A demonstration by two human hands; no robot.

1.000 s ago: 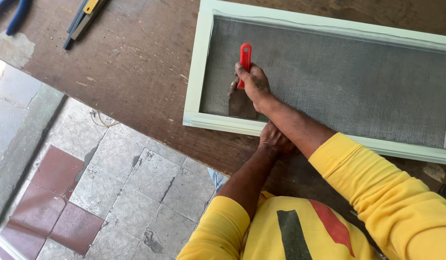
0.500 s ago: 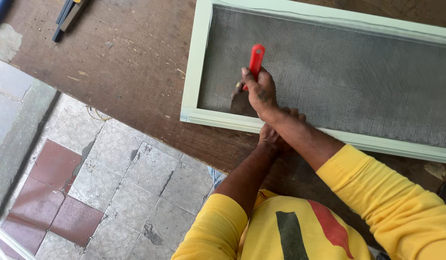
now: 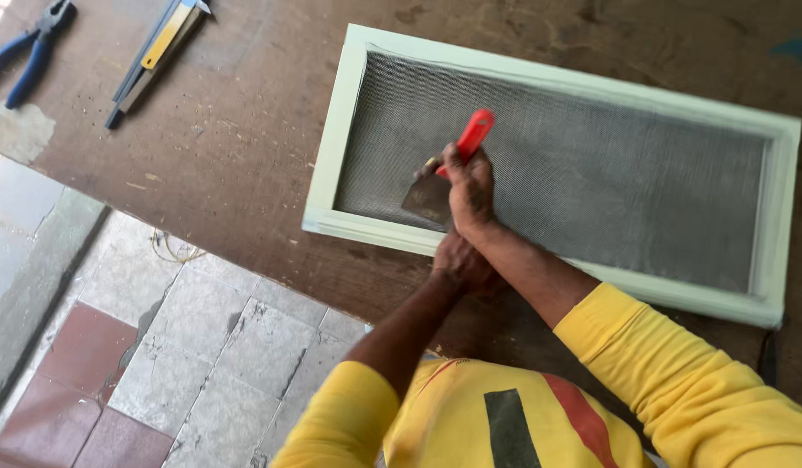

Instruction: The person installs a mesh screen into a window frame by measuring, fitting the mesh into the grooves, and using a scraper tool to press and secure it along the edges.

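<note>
Right hand (image 3: pixel 470 186) has its fingers wrapped tight around the red handle of a putty knife (image 3: pixel 448 169), blade down on the grey mesh by the near rail of the pale green screen frame (image 3: pixel 336 130) lying flat on the brown worktop (image 3: pixel 236 130). Left hand (image 3: pixel 460 262) clasps the right wrist, fingers closed. Blue pliers (image 3: pixel 28 52) sit far off

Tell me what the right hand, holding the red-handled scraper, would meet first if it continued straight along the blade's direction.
Probably the pale green wooden frame's near rail: the right hand aims the red-handled metal scraper down-left across the grey wire mesh.
</note>
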